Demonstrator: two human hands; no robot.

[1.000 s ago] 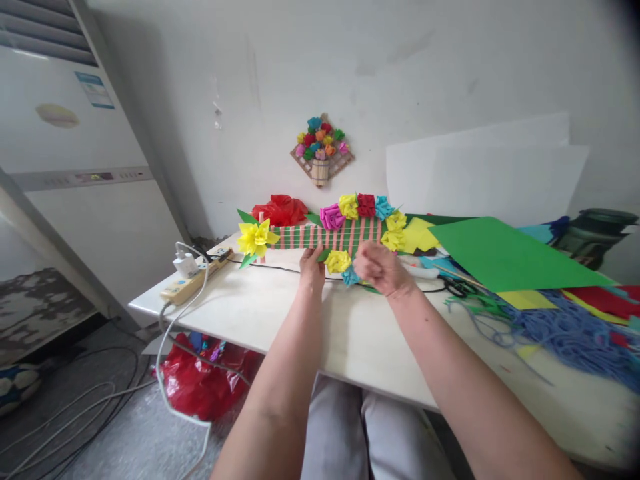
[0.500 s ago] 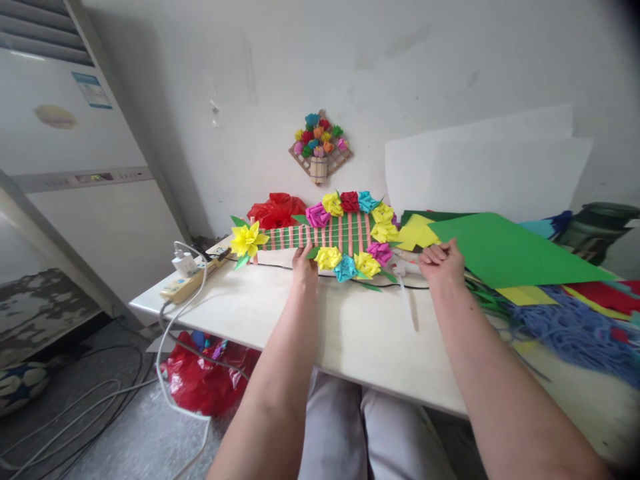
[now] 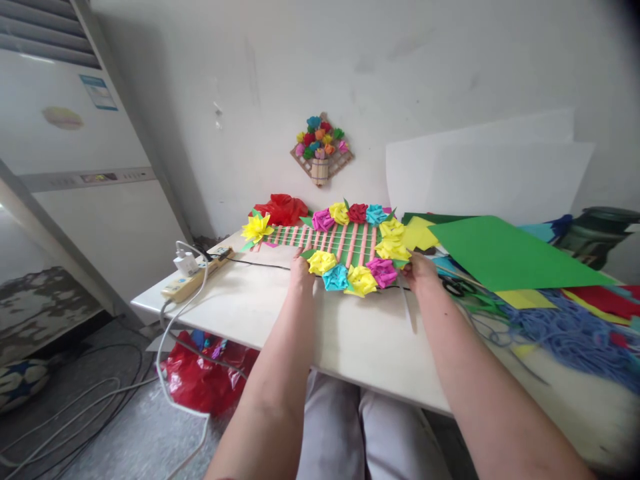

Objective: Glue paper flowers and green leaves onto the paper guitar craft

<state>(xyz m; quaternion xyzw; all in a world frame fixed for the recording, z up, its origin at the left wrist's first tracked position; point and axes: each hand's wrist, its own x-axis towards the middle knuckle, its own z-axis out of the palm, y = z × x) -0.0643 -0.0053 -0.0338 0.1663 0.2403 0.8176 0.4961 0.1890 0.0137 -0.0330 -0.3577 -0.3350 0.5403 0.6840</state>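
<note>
Left hand [image 3: 301, 272] grips the near-left edge of the woven paper mat [image 3: 345, 241], fingers closed on it. Right hand [image 3: 419, 272] pinches the near-right corner beside the paper flowers [image 3: 361, 280]; its exact finger spread cannot be told. Mat position: low over the table [image 3: 350, 333], tilted, left of the green sheet [image 3: 500, 257], right of the power strip [image 3: 193, 283]. Handling judgement: light, thin, flexible, easily creased; flowers crush readily. Hold by bare strip edges at 2 opposite points, never by the flowers.
</note>
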